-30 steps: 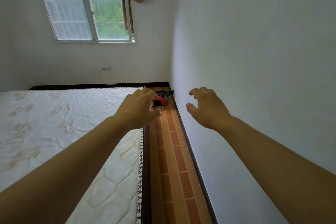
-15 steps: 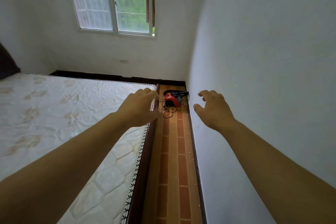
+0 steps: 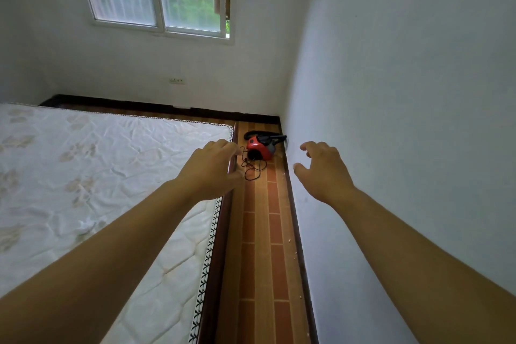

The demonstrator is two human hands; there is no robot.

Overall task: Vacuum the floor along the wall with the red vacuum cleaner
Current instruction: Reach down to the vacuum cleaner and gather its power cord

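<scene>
The small red hand vacuum cleaner (image 3: pixel 259 148) has a smooth, glossy plastic shell with duller black plastic parts, and its thin black cord (image 3: pixel 251 173) looks rubbery. The narrow floor strip of orange and tan tiles (image 3: pixel 275 260) is smooth with a faint sheen, while the white painted wall (image 3: pixel 405 92) is matt and slightly uneven. The white quilted mattress (image 3: pixel 97 176) is soft cloth with a satin shine and a woven black-and-white trim, set in a polished dark brown wooden bed frame (image 3: pixel 223 232).

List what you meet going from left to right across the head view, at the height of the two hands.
First the mattress → left hand → red vacuum cleaner → right hand → white wall.
</scene>
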